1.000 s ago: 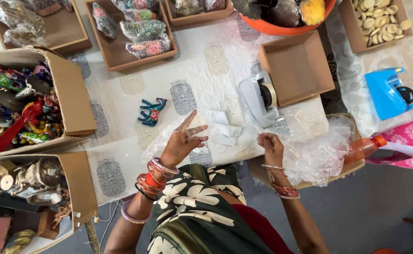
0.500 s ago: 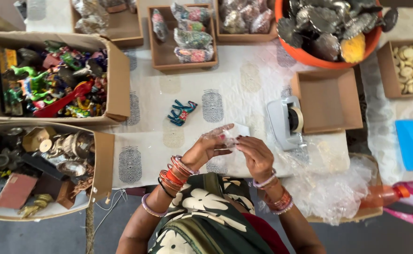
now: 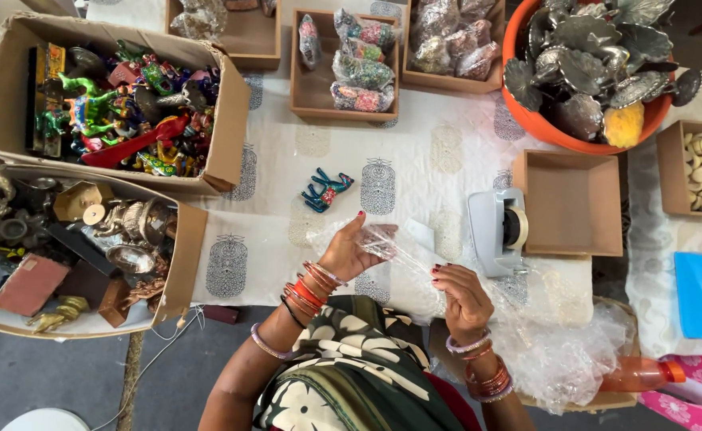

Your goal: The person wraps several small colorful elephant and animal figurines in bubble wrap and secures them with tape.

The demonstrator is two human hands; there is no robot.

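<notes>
My left hand (image 3: 353,249) and my right hand (image 3: 461,292) hold a clear sheet of bubble wrap (image 3: 403,254) stretched between them over the white printed tablecloth (image 3: 439,152). The left fingers pinch its upper left end, the right fingers grip its lower right part. A small blue painted animal figurine (image 3: 327,190) lies on the cloth just beyond my left hand. A grey tape dispenser (image 3: 497,230) stands to the right of the wrap.
An empty cardboard box (image 3: 571,203) sits by the dispenser. Left are a box of colourful figurines (image 3: 119,104) and a box of metal items (image 3: 71,247). An orange tub of metal leaves (image 3: 594,68), trays of wrapped pieces (image 3: 351,64), a plastic pile (image 3: 563,351).
The view has shifted right and down. My hands came together at the table's edge, took up the bubble wrap and now spread it apart between them.
</notes>
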